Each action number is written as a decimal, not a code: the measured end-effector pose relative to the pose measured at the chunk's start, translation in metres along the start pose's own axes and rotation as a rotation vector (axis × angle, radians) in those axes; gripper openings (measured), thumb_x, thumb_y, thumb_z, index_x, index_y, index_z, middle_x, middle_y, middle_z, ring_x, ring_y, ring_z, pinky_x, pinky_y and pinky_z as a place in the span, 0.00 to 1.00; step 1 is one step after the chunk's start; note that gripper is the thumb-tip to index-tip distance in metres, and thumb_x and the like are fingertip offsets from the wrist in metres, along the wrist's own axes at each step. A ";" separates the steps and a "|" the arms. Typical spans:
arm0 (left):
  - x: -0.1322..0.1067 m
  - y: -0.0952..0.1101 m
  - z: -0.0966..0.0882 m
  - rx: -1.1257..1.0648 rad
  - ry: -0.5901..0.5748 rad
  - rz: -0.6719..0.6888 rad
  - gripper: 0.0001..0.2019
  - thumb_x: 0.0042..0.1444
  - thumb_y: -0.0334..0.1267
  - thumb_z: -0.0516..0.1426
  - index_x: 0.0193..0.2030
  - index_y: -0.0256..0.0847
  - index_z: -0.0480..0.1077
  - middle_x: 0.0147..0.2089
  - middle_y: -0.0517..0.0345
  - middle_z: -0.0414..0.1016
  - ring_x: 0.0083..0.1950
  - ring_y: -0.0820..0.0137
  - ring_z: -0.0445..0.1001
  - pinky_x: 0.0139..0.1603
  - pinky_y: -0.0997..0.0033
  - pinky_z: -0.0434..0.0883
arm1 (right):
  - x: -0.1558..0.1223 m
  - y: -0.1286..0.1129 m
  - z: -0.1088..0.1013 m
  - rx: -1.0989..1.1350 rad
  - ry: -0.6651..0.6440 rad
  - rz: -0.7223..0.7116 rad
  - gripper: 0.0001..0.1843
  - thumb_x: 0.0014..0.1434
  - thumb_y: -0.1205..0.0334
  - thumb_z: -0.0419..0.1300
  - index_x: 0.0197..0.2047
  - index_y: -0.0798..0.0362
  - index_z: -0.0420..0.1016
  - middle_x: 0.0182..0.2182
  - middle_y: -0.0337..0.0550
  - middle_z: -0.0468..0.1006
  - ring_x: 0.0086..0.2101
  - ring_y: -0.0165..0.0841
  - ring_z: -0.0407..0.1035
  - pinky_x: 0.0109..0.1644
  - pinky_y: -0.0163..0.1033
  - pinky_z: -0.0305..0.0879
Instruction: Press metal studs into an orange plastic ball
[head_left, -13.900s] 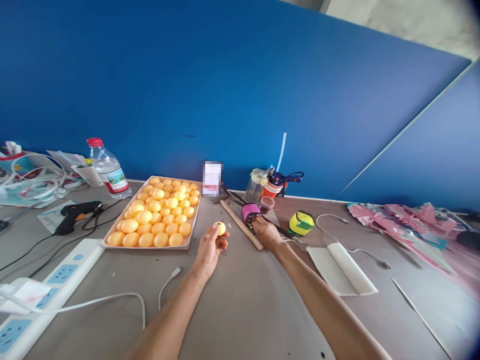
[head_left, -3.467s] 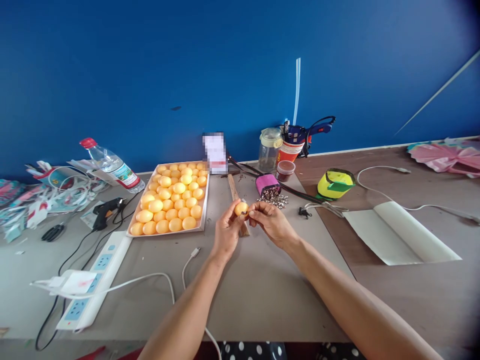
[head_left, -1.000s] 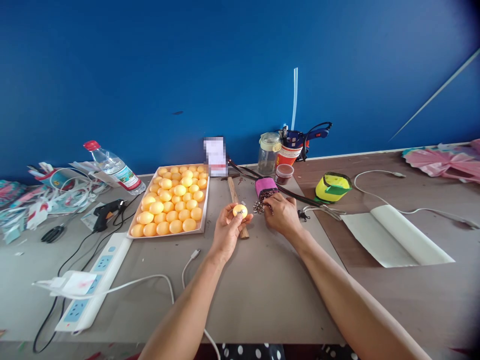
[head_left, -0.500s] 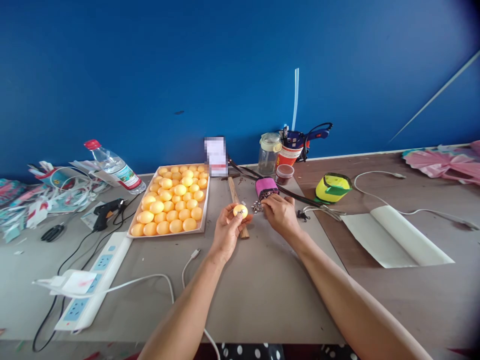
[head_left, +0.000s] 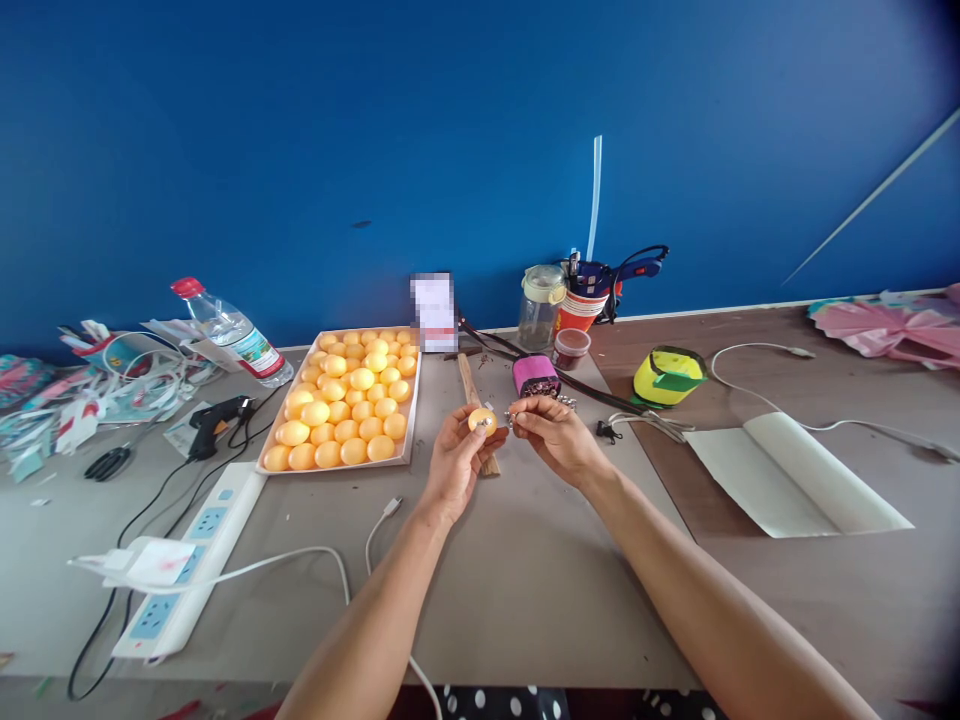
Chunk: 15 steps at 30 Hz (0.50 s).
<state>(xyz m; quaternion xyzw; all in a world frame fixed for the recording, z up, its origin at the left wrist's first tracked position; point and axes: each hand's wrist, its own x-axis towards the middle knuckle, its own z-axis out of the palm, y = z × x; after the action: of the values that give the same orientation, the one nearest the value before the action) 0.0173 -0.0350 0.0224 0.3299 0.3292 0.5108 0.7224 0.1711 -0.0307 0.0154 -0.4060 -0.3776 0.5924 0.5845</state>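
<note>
Between the thumb and fingers of my left hand [head_left: 454,460] is an orange-yellow ball [head_left: 482,421] with a small metal piece on its face, under the thumb tip. My right hand [head_left: 559,437] pinches a small shiny metal piece [head_left: 511,418] just to the right of the ball, a narrow gap apart. Behind that hand lies a magenta pouch [head_left: 535,375] with small metal pieces at its mouth. A hammer's wooden handle [head_left: 470,378] runs behind my left hand. To the left, many similar balls fill a shallow box [head_left: 411,440].
A power strip [head_left: 196,540] with white cables, a black glue gun [head_left: 214,425] and a tilted bottle [head_left: 232,335] are on the left. A glass jar [head_left: 541,310] and red cup [head_left: 577,315] stand at the back. On the right are a yellow pouch [head_left: 664,378] and white paper [head_left: 795,480].
My right hand has moved left from the magenta pouch's mouth to beside the ball, carrying a small metal piece. My left hand still holds the ball in nearly the same place.
</note>
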 end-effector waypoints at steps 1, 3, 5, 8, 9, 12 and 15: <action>0.000 0.000 0.000 -0.004 -0.010 0.004 0.20 0.46 0.38 0.65 0.44 0.40 0.64 0.41 0.57 0.74 0.41 0.67 0.77 0.50 0.63 0.68 | -0.002 -0.002 0.003 0.023 -0.024 0.021 0.11 0.42 0.58 0.68 0.29 0.53 0.75 0.23 0.35 0.69 0.25 0.26 0.59 0.32 0.36 0.57; 0.000 -0.001 -0.001 -0.005 -0.028 0.009 0.20 0.47 0.39 0.65 0.45 0.41 0.65 0.41 0.57 0.74 0.40 0.68 0.76 0.49 0.64 0.68 | -0.006 -0.004 0.007 0.037 -0.045 0.043 0.11 0.42 0.59 0.68 0.29 0.53 0.74 0.23 0.35 0.69 0.25 0.25 0.59 0.32 0.36 0.57; 0.001 -0.002 -0.002 0.007 -0.038 0.010 0.20 0.47 0.39 0.65 0.46 0.41 0.66 0.40 0.58 0.73 0.40 0.69 0.76 0.49 0.64 0.68 | -0.007 -0.006 0.008 0.025 -0.047 0.046 0.10 0.42 0.59 0.68 0.28 0.53 0.74 0.23 0.34 0.69 0.25 0.25 0.59 0.33 0.36 0.56; 0.001 -0.002 -0.003 0.023 -0.054 0.006 0.20 0.46 0.39 0.65 0.46 0.42 0.67 0.40 0.58 0.73 0.39 0.70 0.75 0.50 0.63 0.68 | -0.008 -0.006 0.009 0.011 -0.061 0.045 0.10 0.42 0.58 0.68 0.27 0.53 0.73 0.24 0.35 0.69 0.25 0.25 0.57 0.32 0.36 0.55; 0.002 -0.002 -0.004 0.026 -0.057 0.003 0.20 0.46 0.40 0.65 0.46 0.42 0.67 0.40 0.59 0.73 0.38 0.70 0.75 0.50 0.63 0.68 | -0.008 -0.007 0.010 0.010 -0.071 0.047 0.10 0.42 0.58 0.68 0.27 0.53 0.73 0.24 0.35 0.69 0.25 0.25 0.57 0.31 0.35 0.54; 0.003 -0.003 -0.006 0.024 -0.073 -0.004 0.19 0.47 0.40 0.65 0.46 0.42 0.68 0.40 0.59 0.73 0.38 0.70 0.75 0.50 0.61 0.67 | -0.008 -0.007 0.011 -0.002 -0.089 0.055 0.11 0.42 0.57 0.68 0.27 0.53 0.73 0.25 0.35 0.69 0.25 0.25 0.56 0.31 0.35 0.53; 0.004 -0.005 -0.008 0.024 -0.084 0.002 0.18 0.48 0.40 0.64 0.46 0.42 0.69 0.42 0.58 0.73 0.39 0.70 0.74 0.50 0.62 0.68 | -0.009 -0.005 0.011 -0.026 -0.095 0.057 0.10 0.43 0.57 0.67 0.27 0.53 0.73 0.25 0.35 0.69 0.25 0.25 0.56 0.31 0.35 0.52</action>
<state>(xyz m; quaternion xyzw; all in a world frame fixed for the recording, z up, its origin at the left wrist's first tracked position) 0.0145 -0.0315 0.0133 0.3602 0.3043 0.4932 0.7311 0.1626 -0.0393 0.0251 -0.3955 -0.4010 0.6225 0.5433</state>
